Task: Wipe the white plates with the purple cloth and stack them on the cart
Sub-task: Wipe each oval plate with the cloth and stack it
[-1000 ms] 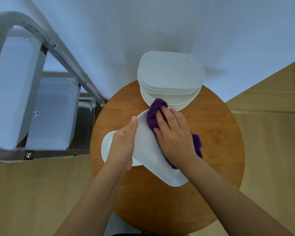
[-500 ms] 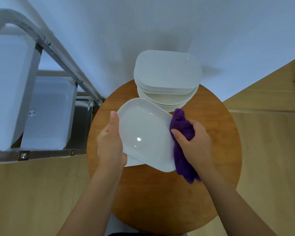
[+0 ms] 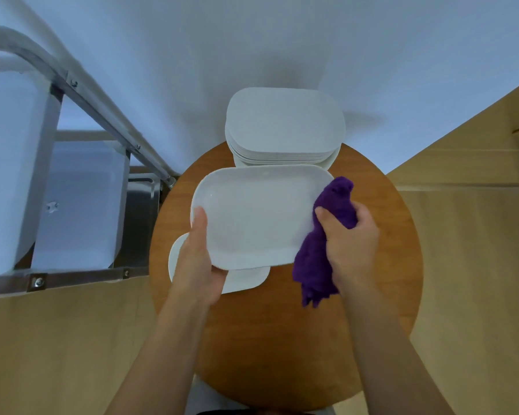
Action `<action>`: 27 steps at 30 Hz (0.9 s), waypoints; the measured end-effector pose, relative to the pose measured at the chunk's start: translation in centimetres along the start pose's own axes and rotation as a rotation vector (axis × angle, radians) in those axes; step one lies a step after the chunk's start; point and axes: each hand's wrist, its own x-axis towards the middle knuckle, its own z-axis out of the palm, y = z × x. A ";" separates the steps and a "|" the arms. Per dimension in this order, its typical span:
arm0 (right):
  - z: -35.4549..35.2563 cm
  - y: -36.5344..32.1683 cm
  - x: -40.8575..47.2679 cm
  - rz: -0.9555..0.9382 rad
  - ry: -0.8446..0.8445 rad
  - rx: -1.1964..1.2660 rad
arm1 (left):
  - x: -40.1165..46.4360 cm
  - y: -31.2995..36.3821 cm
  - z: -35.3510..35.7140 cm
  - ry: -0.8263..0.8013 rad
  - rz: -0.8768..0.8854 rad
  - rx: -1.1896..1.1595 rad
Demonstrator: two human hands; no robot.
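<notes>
White plate is held above the round wooden table, face up, long axis running left to right. Left hand grips its left edge; right hand clutches the purple cloth against its right end.

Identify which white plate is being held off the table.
The plate held between the left hand and right hand; another lies flat beneath it, the rest are stacked behind.

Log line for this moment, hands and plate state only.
left hand: grips held plate edge | right hand: grips purple cloth at plate's right rim | plate stack: on round table
</notes>
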 end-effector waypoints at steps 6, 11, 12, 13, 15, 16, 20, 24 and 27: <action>-1.3 -3.2 2.6 -0.093 -0.375 -0.397 | 1.3 3.4 -1.0 -0.323 -0.296 0.441; -0.3 -3.5 2.8 -0.202 -0.296 -0.463 | 0.8 2.1 0.5 -0.235 -0.174 0.561; -0.3 -3.3 2.8 -0.218 -0.290 -0.459 | 0.6 2.1 0.5 -0.215 -0.141 0.531; -0.4 -3.0 2.6 -0.245 -0.285 -0.453 | 0.5 2.1 0.6 -0.191 -0.108 0.496; -0.3 -2.3 1.7 -0.320 -0.254 -0.512 | 0.4 1.7 1.1 -0.151 -0.055 0.443; -0.1 -1.8 1.1 -0.359 -0.226 -0.588 | 0.3 1.4 1.5 -0.132 -0.038 0.430; 1.6 0.3 -0.9 -0.499 -0.134 -1.089 | 0.0 0.1 2.4 -0.045 -0.049 0.364; 2.7 1.5 -3.1 -0.548 -0.264 -1.103 | 0.3 0.2 2.3 0.026 -0.044 0.338; 3.8 2.0 -6.3 -0.662 -0.325 -1.012 | 0.6 0.6 2.7 0.045 -0.007 0.319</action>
